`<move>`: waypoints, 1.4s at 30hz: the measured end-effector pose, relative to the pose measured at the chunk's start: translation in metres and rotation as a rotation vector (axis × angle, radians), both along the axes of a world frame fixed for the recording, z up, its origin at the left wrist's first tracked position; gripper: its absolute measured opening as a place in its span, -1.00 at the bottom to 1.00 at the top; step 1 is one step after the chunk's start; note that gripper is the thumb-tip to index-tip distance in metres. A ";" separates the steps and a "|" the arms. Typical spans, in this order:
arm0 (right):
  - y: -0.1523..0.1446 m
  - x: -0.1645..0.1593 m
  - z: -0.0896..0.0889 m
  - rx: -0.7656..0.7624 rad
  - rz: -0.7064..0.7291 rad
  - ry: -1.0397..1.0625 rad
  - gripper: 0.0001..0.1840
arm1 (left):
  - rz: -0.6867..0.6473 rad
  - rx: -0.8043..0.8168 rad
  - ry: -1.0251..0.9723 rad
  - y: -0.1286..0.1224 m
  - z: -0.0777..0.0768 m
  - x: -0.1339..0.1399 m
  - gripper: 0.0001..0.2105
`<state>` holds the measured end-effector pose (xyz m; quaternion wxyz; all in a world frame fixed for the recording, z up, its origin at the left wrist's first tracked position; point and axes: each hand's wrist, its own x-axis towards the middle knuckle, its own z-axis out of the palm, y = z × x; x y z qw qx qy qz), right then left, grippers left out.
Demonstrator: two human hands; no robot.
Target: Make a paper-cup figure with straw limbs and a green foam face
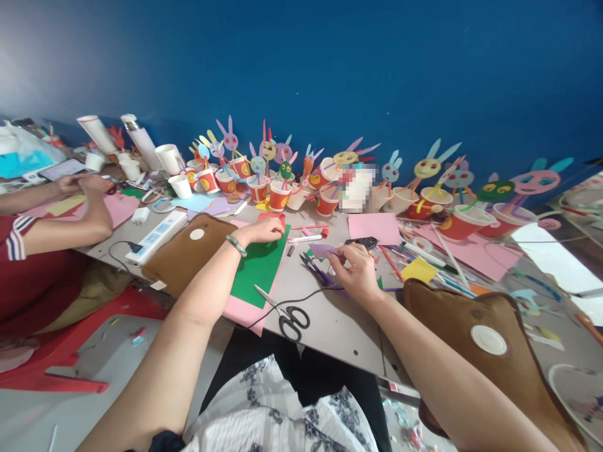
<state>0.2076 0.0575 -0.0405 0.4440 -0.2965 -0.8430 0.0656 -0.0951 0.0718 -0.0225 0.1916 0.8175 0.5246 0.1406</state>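
Note:
My left hand [264,231] hovers over the top of a green paper sheet [257,270], its fingers curled together. A small red piece [273,217] shows right behind it; whether the fingers grip anything is hidden. Between thumb and fingers of my right hand [355,270] is a piece of purple paper [322,250]. Beneath that hand lies a pair of dark-handled scissors [316,269], partly covered. Black-handled scissors [293,321] rest near the table's front edge, their blades over the green sheet. Pink paper [257,323] sticks out under the green.
Paper cups [279,196] with rabbit-like paper figures line the blue wall. Brown cushion-like pads [188,257] lie on both sides. A power strip [157,237], a cable, pink paper [374,228], yellow paper [419,270] and pens surround my hands. Another person's arm [70,235] is at left.

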 end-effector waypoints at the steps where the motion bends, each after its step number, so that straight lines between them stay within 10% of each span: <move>1: 0.000 0.000 0.000 -0.001 0.001 0.000 -0.73 | -0.001 -0.015 -0.002 0.000 0.001 0.001 -0.78; 12: -0.003 -0.001 0.003 0.005 0.020 0.014 -0.72 | 0.111 -0.310 -0.044 -0.009 0.014 -0.005 -0.70; 32: -0.003 -0.002 0.001 -0.075 0.016 -0.022 -0.71 | 0.364 -0.048 0.277 -0.022 0.020 0.011 -0.69; 42: -0.004 -0.003 0.002 -0.029 0.039 -0.031 -0.70 | 0.349 -0.025 0.269 -0.054 0.024 -0.045 -0.62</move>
